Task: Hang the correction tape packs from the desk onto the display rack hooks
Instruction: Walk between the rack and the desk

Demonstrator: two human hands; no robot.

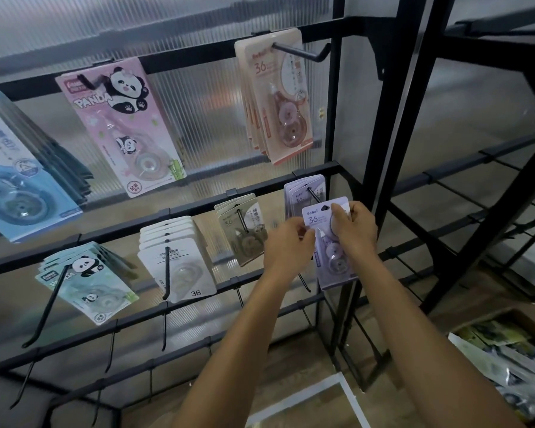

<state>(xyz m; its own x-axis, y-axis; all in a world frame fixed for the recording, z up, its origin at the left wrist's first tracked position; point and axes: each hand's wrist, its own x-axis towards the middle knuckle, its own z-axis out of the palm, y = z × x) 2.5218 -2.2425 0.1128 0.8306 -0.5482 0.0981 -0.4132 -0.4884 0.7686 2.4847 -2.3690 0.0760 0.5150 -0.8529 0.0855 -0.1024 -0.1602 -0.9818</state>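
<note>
Both my hands hold a lilac correction tape pack [334, 257] in front of the black display rack [318, 174]. My left hand [286, 245] pinches its left edge. My right hand [354, 230] grips its top right, near the hanging hole. The pack sits just below the tip of a hook [314, 195] that carries several more lilac packs [303, 189].
Other hooks carry pink panda packs [121, 125], peach packs [278, 97], blue packs [16, 180], green panda packs [87, 282], white packs [176, 261] and grey-green packs [244, 230]. Bare hooks line the lower bars. A cardboard box [507, 359] of stock lies at lower right.
</note>
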